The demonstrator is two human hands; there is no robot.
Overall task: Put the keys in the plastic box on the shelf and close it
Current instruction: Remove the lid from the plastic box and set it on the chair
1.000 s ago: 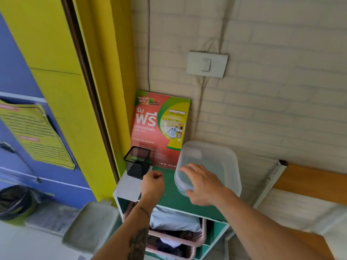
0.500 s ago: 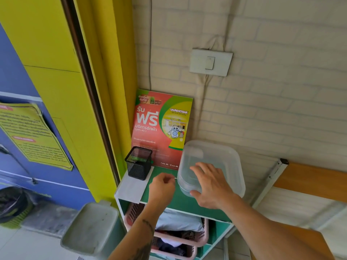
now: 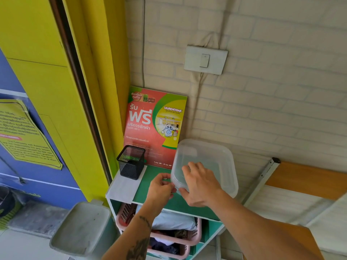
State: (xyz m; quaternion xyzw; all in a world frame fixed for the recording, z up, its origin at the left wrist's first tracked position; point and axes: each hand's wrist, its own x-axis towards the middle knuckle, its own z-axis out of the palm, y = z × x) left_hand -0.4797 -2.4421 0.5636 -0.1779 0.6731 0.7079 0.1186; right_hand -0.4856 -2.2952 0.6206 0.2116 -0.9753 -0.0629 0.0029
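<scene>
A translucent plastic box [image 3: 216, 156] with its lid on stands on the green shelf top [image 3: 178, 203], against the brick wall. My right hand [image 3: 199, 184] lies on the lid with its fingers spread and its thumb hooked at the near left corner. My left hand [image 3: 161, 188] is curled just left of that corner, thumb and forefinger pinching at the lid's edge. No keys are visible; whether any are inside my left hand is hidden.
A black mesh cup [image 3: 131, 162] stands on white paper at the shelf's left. A red and green poster [image 3: 155, 124] leans on the wall behind. A pink basket [image 3: 189, 239] of clothes sits in the shelf below. A grey bin [image 3: 80, 228] stands lower left.
My left hand has moved right from the bare shelf top to the box's near left corner. My right hand has shifted slightly, thumb now at that corner.
</scene>
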